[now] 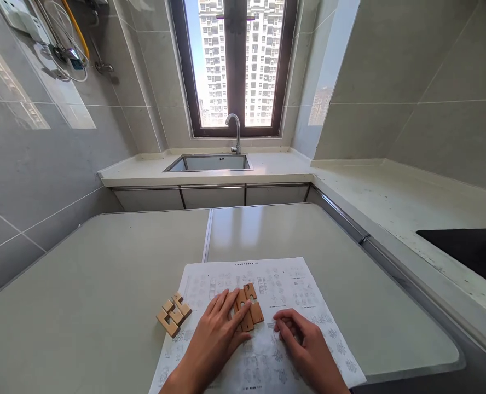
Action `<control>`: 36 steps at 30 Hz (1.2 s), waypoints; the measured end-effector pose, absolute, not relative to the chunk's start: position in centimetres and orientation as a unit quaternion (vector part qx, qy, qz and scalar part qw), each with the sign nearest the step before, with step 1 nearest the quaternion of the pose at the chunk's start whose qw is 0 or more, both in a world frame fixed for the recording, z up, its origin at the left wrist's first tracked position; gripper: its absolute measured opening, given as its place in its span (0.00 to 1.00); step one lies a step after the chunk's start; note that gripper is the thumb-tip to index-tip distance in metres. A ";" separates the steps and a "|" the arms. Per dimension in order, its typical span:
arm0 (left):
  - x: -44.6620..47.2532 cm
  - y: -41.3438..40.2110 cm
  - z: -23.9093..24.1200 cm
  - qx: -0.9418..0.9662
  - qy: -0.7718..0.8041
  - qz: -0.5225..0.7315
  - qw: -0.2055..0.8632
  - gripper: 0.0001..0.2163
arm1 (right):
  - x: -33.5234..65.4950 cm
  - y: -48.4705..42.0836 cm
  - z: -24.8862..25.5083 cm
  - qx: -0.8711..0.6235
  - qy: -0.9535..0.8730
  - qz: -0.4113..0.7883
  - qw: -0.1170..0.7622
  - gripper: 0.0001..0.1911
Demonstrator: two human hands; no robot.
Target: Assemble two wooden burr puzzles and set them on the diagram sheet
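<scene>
Pale wood is what both hands are busy with — a small cluster of notched wooden puzzle blocks lying on a white printed instruction sheet spread on the light grey desk. The left hand rests flat with its fingers spread, fingertips touching the left edge of that cluster; its grip is wide and closed on nothing. The right hand lies just beside the cluster on its right, fingers curled loosely toward the sheet, and I cannot tell whether they pinch a small piece or only rest there.

A second set of interlocked light wooden blocks sits apart to the left, straddling the sheet's edge, untouched by either hand.

By the look of it, the step in hand is fitting pieces together at the centre — the left hand steadying the partly joined blocks while the right readies an adjustment. The next move would seem to call for holding the cluster still, matching a notch to its slot and sliding the part in square, since a tilted piece could jam or knock the joined ones loose.

Beyond the desk, a steel sink with a curved tap sits beneath a dark-framed window.
</scene>
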State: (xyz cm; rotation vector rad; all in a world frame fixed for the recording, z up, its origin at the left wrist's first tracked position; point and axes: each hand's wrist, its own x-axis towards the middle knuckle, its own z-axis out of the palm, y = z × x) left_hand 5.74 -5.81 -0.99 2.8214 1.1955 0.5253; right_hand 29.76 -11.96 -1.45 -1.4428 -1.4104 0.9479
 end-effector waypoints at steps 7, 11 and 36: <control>5.7 -6.9 -1.6 0.854 0.455 0.224 0.113 0.45 | 29.8 -12.2 -1.4 -0.588 -0.590 0.375 0.407 0.16; 5.2 -7.1 -1.4 0.856 0.443 0.229 0.136 0.45 | 29.5 -11.9 -1.3 -0.581 -0.646 0.328 0.371 0.14; 5.7 -7.5 0.3 0.421 0.393 0.476 0.664 0.36 | 28.9 -9.6 -1.4 -0.560 -0.715 0.275 0.316 0.11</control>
